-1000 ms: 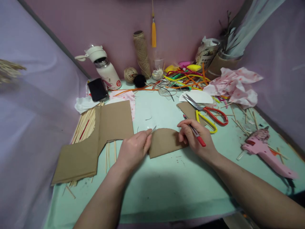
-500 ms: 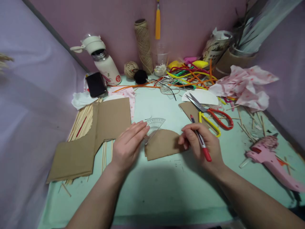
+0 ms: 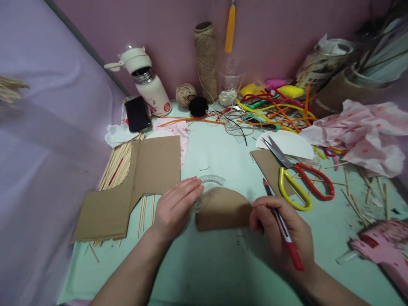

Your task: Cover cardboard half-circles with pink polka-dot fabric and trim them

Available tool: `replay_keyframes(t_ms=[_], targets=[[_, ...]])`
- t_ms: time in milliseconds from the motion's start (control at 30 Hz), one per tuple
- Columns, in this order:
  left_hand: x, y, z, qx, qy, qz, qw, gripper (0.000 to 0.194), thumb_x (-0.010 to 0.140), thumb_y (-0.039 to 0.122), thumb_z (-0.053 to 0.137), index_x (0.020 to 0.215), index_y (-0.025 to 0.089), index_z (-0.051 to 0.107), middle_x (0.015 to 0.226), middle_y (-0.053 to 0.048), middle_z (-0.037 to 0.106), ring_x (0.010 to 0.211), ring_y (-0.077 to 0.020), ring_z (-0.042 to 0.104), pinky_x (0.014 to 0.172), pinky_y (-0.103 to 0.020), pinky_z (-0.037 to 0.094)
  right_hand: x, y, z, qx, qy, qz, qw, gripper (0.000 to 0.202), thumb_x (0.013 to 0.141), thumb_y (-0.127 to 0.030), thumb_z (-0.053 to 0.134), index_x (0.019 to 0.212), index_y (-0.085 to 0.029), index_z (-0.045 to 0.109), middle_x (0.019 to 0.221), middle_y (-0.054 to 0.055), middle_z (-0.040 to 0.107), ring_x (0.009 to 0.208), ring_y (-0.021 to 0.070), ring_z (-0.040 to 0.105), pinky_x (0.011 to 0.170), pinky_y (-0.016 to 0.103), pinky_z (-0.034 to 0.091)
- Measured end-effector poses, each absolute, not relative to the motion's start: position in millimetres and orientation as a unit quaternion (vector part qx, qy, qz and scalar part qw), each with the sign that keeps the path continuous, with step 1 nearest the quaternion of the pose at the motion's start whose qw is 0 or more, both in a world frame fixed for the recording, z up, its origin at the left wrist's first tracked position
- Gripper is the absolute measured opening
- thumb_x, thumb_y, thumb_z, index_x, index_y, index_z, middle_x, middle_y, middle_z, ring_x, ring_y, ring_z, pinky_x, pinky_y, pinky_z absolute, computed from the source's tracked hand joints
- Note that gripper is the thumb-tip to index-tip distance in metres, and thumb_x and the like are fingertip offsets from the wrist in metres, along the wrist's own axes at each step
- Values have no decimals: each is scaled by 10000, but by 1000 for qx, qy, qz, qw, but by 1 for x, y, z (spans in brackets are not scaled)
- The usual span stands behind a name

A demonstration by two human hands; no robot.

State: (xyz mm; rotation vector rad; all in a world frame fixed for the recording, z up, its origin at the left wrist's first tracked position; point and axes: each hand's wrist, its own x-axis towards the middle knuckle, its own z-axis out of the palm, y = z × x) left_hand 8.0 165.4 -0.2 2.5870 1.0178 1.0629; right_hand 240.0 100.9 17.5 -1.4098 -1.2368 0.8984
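Observation:
My left hand (image 3: pixel 177 206) has its fingers stretched close together over the left part of a clear protractor (image 3: pixel 213 180), with the thumb hidden. Beside its fingertips a half-round piece of brown cardboard (image 3: pixel 225 210) overlaps the protractor, curved edge away from me. In my right hand (image 3: pixel 282 225) a red pen (image 3: pixel 284 227) lies across the fingers, its red tip pointing up and away. The bent fingertips of that hand meet the cardboard's right end. Scissors (image 3: pixel 287 165) with one red and one yellow handle lie open just beyond the right hand.
Folded cardboard (image 3: pixel 156 165) rests over thin wooden sticks (image 3: pixel 116 163) at left. A bottle (image 3: pixel 153 91), phone (image 3: pixel 137 114), twine roll (image 3: pixel 205 59) and coloured strips (image 3: pixel 274 108) line the back. At right are pink tissue (image 3: pixel 360 131) and a pink glue gun (image 3: pixel 379 248).
The view has shifted, so most things sit lower and further right. The protractor has turned against the half-round cardboard, its scale arc now showing beyond the curved edge. Both hands stay beside the cardboard.

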Motion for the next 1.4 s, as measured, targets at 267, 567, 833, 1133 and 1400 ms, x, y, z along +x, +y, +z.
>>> replay_keyframes(t_ms=[267,567,833,1133,1400], targets=[[6,155,-4,859,337,372,100,396,912,117,556,1258,302,612,1285,-50,652,1274,-254,550,997,-431,537,241,103,-5,-557,-588,345,476,231,851,-321,682,1011,-264,525,1117,97,695,907,220,686,712,337,564],[15,150,-7,899,217,355,136,433,907,133,582,1325,238,539,1310,-90,633,1318,-249,503,1014,-447,522,247,106,-5,-504,-676,360,399,324,808,-381,735,897,-264,447,1302,119,648,1114,261,659,840,395,554],[26,150,-9,842,401,333,140,493,943,151,493,1414,275,420,1391,-108,563,1299,-215,524,1050,-446,487,264,121,-10,-626,-638,175,413,333,810,-471,708,903,-240,486,1150,129,708,962,295,674,795,440,506],[33,144,-4,866,409,131,255,1019,686,536,771,1498,223,240,1534,-168,366,1436,-361,296,1135,-576,334,285,144,-28,-732,-613,0,297,303,842,-473,637,948,-198,563,890,114,666,858,313,580,739,404,398],[34,143,-3,864,398,153,269,858,759,363,738,1473,253,276,1481,-145,437,1358,-325,420,1105,-544,376,276,140,-25,-720,-628,45,292,299,855,-405,633,1070,-219,542,1037,108,671,979,327,567,836,451,354]])
